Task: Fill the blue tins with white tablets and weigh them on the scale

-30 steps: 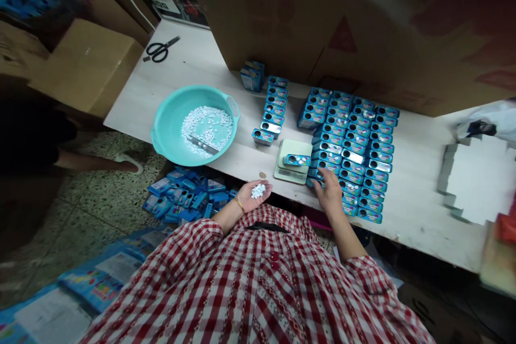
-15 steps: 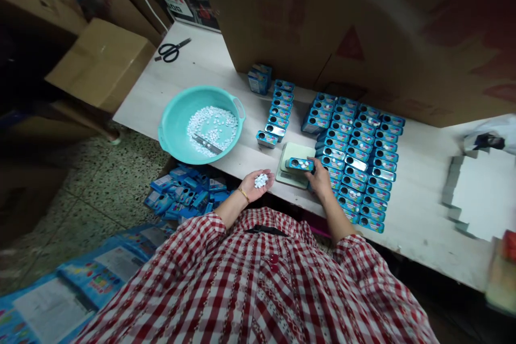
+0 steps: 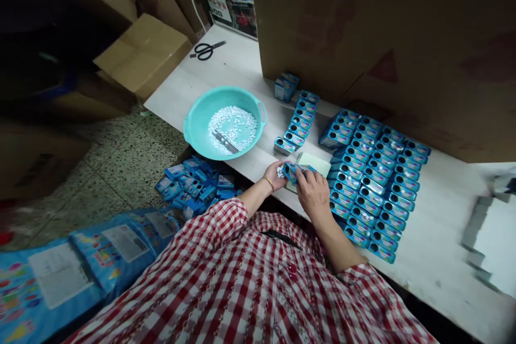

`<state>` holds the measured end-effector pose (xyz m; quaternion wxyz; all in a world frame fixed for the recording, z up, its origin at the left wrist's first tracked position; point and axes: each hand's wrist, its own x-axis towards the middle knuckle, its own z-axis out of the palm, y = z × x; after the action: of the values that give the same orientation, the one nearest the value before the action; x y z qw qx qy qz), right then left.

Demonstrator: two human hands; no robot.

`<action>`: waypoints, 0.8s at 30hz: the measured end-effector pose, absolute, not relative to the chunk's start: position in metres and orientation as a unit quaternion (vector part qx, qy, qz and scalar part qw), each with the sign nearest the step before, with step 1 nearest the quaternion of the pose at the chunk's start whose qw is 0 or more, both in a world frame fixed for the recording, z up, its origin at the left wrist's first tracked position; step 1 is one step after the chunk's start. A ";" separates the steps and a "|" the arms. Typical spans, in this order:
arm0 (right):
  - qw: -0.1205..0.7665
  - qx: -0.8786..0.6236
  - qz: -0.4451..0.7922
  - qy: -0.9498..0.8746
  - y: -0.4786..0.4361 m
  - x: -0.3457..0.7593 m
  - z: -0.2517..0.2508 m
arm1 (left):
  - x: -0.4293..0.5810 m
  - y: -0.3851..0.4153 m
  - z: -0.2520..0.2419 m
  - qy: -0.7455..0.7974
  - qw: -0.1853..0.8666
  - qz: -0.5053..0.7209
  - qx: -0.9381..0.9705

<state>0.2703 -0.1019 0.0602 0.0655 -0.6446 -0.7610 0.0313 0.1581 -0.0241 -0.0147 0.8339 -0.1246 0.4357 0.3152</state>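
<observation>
My left hand (image 3: 272,176) is palm up and cupped around a small heap of white tablets (image 3: 280,171). My right hand (image 3: 315,192) grips a small blue tin (image 3: 291,172) and tips it sideways, its left end over my left palm. Partly hidden behind the tin and my right hand is a pale kitchen scale (image 3: 316,163). To the left stands a turquoise basin (image 3: 197,134) with more tablets and a flat metal strip (image 3: 226,142) in it.
Rows of blue tins (image 3: 373,183) fill the table right of the scale, and a shorter row (image 3: 299,121) stands behind it. Black scissors (image 3: 207,51) lie at the far left. A large cardboard box (image 3: 363,27) rises behind. Blue packs (image 3: 197,185) are heaped below the table edge.
My right hand has lifted the tin off the scale, moved it left and tilted it over my left palm. The whole view has shifted.
</observation>
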 end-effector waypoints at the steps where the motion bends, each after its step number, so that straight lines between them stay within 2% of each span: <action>1: 0.070 -0.646 0.033 -0.759 -0.102 0.272 0.060 | 0.157 -0.024 -0.015 0.430 0.835 0.319 -0.125; 4: 0.136 -0.681 0.074 -0.716 -0.103 0.289 0.048 | 0.153 -0.023 -0.016 0.418 0.840 0.321 -0.128; 8: 0.305 -0.727 0.201 -0.582 -0.104 0.324 0.018 | 0.142 -0.024 -0.018 0.413 0.846 0.306 -0.141; 11: 0.360 -0.729 0.279 -0.511 -0.101 0.340 -0.006 | 0.130 -0.028 -0.020 0.433 0.838 0.301 -0.139; 15: 0.351 -0.738 0.311 -0.486 -0.099 0.348 -0.021 | 0.114 -0.036 -0.018 0.462 0.826 0.294 -0.130; 18: 0.321 -0.733 0.306 -0.516 -0.105 0.350 -0.011 | 0.106 -0.043 -0.014 0.469 0.824 0.290 -0.127; 24: 0.278 -0.722 0.161 -0.613 -0.146 0.343 0.034 | 0.096 -0.059 -0.007 0.467 0.836 0.263 -0.116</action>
<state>0.3433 -0.1458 0.0343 0.2782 -0.7218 -0.6131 0.1606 0.0958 -0.0589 -0.0069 0.8364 -0.1156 0.4667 0.2632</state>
